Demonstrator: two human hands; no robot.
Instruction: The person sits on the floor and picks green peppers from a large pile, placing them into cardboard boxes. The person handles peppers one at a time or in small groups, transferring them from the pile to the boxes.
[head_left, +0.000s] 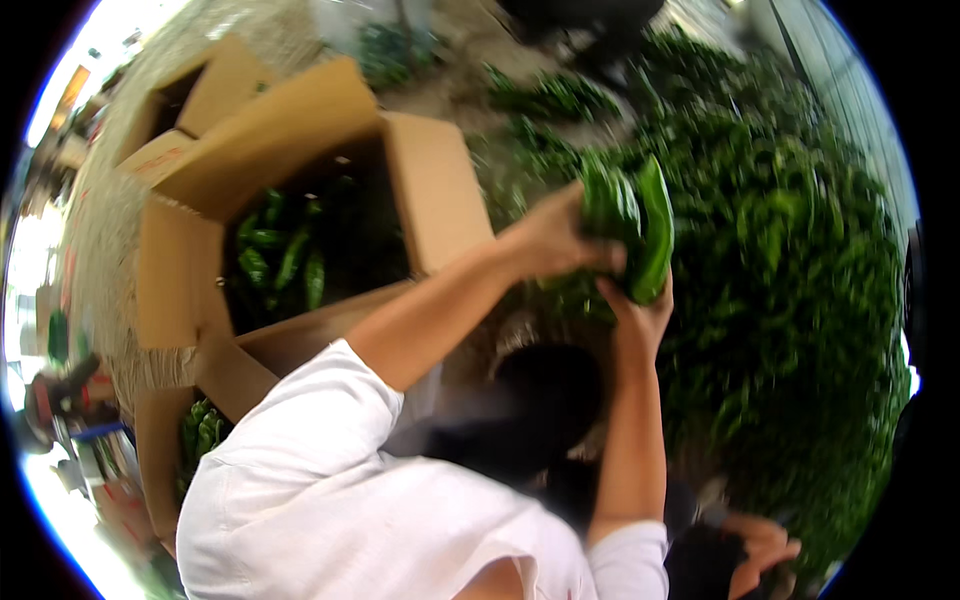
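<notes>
My left hand (551, 236) grips a bunch of long green peppers (609, 196) above the floor, the fingers blurred by motion. Just to its right, my right hand (651, 313) holds the lower end of a large, glossy green pepper (657, 232) against that bunch. The two hands nearly meet. Left of them stands an open cardboard box (442, 184) with its flaps spread. Green peppers (289, 259) lie inside it, and shadow hides part of its interior. A wide heap of green peppers (780, 270) covers the floor on the right.
A second box (157, 457) at lower left also holds green peppers. Another cardboard box (225, 82) stands at upper left. A smaller row of peppers (555, 97) lies at the top. Another person's hand (761, 544) shows at lower right, beside the heap.
</notes>
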